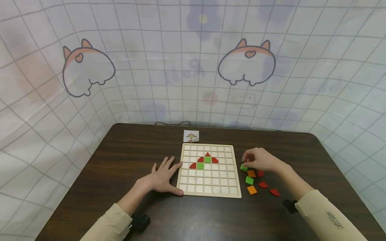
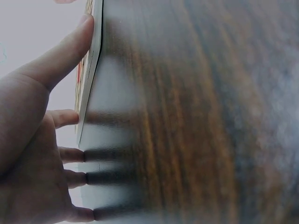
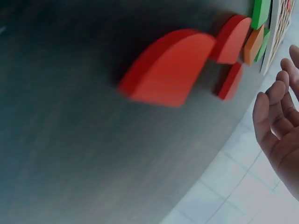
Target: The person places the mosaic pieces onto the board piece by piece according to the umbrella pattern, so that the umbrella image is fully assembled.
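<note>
My left hand (image 1: pixel 163 179) lies spread at the left side of a wooden grid board (image 1: pixel 221 182). Its thumb and little finger touch the rim. Red and green tiles sit in the board's cells, among them a green square (image 1: pixel 200 165) and a red triangle (image 1: pixel 207 154). My right hand (image 1: pixel 260 159), fingers bent, is over a green tile (image 1: pixel 244 168) beside the board's right edge. In the right wrist view its fingertips look apart from the tiles, and no held tile shows.
Near the right hand lie orange squares (image 1: pixel 252 190), another green square (image 1: pixel 249 180) and red pieces (image 1: pixel 274 192), some with a curved edge. A small pattern card (image 1: pixel 191 136) lies behind the board. The dark wooden table (image 1: pixel 120 144) meets a printed curtain (image 1: pixel 169 83) at its back.
</note>
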`<action>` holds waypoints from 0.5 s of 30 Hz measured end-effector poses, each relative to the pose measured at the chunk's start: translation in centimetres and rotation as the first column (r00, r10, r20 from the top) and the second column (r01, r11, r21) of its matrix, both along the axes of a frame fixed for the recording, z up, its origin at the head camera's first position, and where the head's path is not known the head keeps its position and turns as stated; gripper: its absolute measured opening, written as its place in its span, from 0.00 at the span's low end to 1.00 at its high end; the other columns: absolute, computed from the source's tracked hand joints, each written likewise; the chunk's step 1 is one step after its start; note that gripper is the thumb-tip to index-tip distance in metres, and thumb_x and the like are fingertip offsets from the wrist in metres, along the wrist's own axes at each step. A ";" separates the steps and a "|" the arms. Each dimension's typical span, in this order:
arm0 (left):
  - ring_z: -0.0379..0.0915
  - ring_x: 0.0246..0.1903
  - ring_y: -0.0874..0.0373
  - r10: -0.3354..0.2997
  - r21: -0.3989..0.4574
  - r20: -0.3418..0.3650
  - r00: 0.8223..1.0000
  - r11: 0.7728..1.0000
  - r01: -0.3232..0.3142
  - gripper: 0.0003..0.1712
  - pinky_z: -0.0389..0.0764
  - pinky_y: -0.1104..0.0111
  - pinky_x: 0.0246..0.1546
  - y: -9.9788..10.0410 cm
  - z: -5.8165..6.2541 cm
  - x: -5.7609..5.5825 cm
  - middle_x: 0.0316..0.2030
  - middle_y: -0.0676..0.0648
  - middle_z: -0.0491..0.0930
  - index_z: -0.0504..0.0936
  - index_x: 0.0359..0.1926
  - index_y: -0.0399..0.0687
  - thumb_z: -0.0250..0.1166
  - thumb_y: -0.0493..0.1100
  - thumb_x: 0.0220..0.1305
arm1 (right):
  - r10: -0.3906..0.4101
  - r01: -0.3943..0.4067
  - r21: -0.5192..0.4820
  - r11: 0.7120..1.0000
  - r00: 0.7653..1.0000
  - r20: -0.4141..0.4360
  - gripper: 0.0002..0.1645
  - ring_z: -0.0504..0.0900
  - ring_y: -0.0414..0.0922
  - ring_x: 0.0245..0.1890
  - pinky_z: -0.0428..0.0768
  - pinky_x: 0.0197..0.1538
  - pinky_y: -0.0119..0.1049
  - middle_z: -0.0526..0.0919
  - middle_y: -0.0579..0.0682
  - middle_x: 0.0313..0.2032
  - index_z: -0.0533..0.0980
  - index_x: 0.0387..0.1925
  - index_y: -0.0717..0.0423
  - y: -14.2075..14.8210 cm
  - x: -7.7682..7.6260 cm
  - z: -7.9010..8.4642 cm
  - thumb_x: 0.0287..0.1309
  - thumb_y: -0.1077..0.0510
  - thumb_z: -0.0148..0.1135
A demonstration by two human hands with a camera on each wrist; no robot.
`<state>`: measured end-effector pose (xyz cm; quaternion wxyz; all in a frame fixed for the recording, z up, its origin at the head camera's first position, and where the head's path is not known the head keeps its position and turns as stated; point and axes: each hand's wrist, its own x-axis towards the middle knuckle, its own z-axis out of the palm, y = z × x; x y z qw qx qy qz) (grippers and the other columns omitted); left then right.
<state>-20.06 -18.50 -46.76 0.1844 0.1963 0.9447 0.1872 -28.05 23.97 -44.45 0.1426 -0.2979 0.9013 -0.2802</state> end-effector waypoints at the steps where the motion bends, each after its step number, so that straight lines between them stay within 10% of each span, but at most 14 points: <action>1: 0.29 0.78 0.34 -0.001 -0.001 0.000 1.000 1.000 0.001 0.66 0.38 0.27 0.66 0.0 0.0 0.0 0.80 0.35 0.38 0.51 0.83 0.52 0.74 0.72 0.54 | -0.011 0.011 0.002 1.000 1.000 0.010 0.06 0.76 0.42 0.29 0.77 0.36 0.38 0.80 0.43 0.30 0.82 0.41 0.57 0.3 0.1 0.0 0.66 0.60 0.69; 15: 0.29 0.78 0.34 0.001 -0.011 -0.003 1.000 1.000 -0.001 0.66 0.39 0.27 0.66 0.0 0.0 -0.2 0.80 0.35 0.38 0.51 0.83 0.52 0.74 0.72 0.53 | -0.049 0.047 0.027 0.999 0.996 0.079 0.14 0.72 0.45 0.33 0.73 0.35 0.38 0.76 0.48 0.33 0.82 0.42 0.58 2.2 1.0 -0.5 0.60 0.55 0.75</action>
